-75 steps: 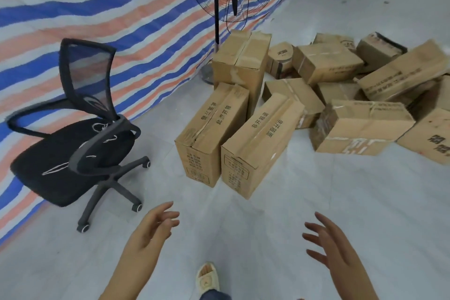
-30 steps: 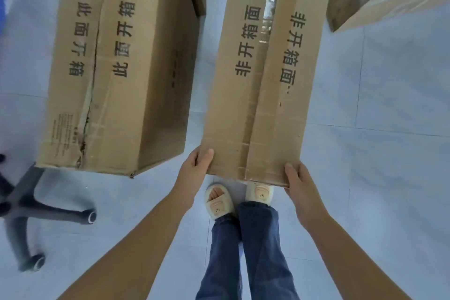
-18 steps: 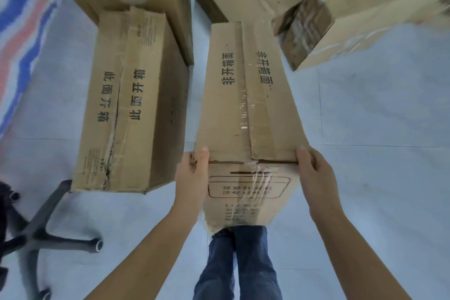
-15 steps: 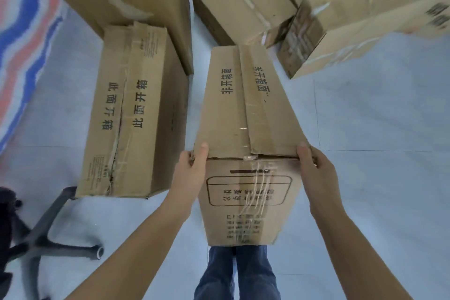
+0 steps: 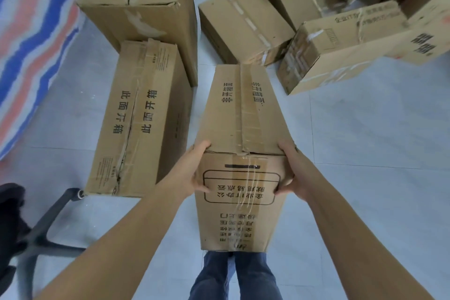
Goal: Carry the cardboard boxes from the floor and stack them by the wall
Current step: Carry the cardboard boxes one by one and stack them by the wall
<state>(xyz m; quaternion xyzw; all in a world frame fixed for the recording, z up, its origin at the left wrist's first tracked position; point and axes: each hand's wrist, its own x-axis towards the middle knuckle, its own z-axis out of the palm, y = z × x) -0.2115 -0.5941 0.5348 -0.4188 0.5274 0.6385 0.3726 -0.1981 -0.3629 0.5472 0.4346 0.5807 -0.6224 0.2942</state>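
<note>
long taped cardboard box [image 5: 239,129] between left hand [image 5: 194,173] and right hand [image 5: 288,170] | second long cardboard box [image 5: 136,119] left, on floor [image 5: 365,129] | cardboard box pile [image 5: 316,19] behind | office chair base [image 5: 41,234] far left

a single head-worn wide-angle view looks steeply down, close over the forearms; floor [image 5: 365,202] fills the frame.

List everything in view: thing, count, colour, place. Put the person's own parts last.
Held box: one, brown cardboard, centre, near end lifted.
Long box: one, brown, lying on the floor left of the held box.
Tall box: one, brown, behind the long box.
Piled boxes: several, brown, upper right; exact count unclear.
Tarp: one, blue, red and white striped, left edge.
Office chair: one, black, lower left, partly out of frame.
Floor: pale grey tiles.
Legs: two, blue trousers, bottom centre.
Hands: left and right, gripping the held box's near end.
</note>
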